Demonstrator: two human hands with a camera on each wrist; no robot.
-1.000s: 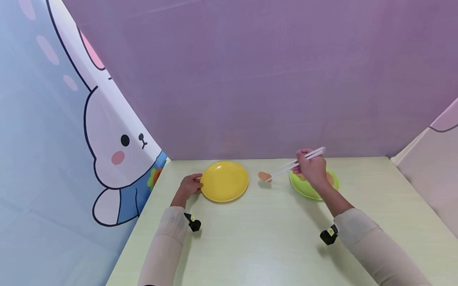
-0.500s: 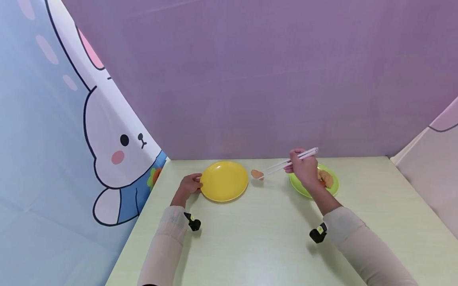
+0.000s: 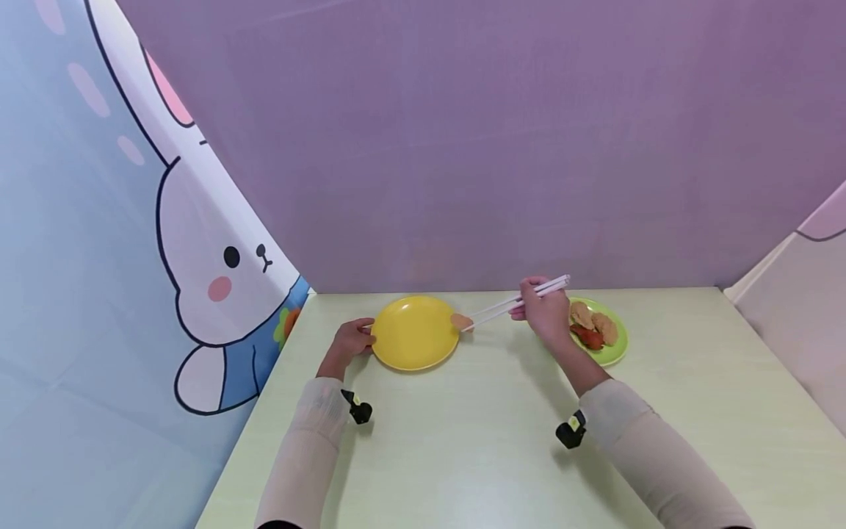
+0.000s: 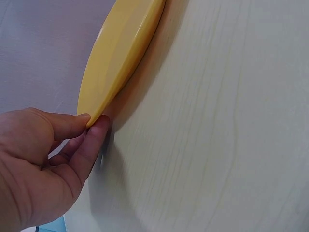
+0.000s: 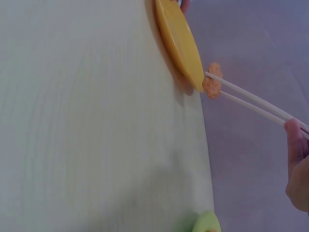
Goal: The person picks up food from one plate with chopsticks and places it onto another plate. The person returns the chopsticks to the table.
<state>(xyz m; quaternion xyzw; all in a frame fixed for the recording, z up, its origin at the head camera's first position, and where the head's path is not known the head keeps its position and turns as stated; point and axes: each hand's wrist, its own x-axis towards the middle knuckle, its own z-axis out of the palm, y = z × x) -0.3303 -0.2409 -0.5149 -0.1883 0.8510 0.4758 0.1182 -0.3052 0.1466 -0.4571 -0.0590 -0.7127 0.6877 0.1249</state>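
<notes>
My left hand [image 3: 352,339] pinches the left rim of a yellow plate [image 3: 415,334]; in the left wrist view the thumb lies on top and fingers underneath. My right hand [image 3: 546,312] grips a pair of white chopsticks [image 3: 505,303]. Between their tips is a piece of orange-brown food like a chicken nugget [image 5: 212,80], held in the air at the plate's right edge. Behind the right hand sits a green plate [image 3: 620,353], partly covered by it. It bears brown nugget-like pieces [image 3: 604,328] and a reddish piece [image 3: 587,338].
A pale wood-grain table [image 3: 463,441] bears both plates. A purple cloth wall [image 3: 429,147] rises at its far edge. On the left hangs a blue cloth [image 3: 86,279] printed with a rabbit. Each wrist carries a small black camera.
My right hand has moved left with the chopsticks and the nugget, from the gap between the plates to the yellow plate's edge. More of the green plate shows. The left hand stays still.
</notes>
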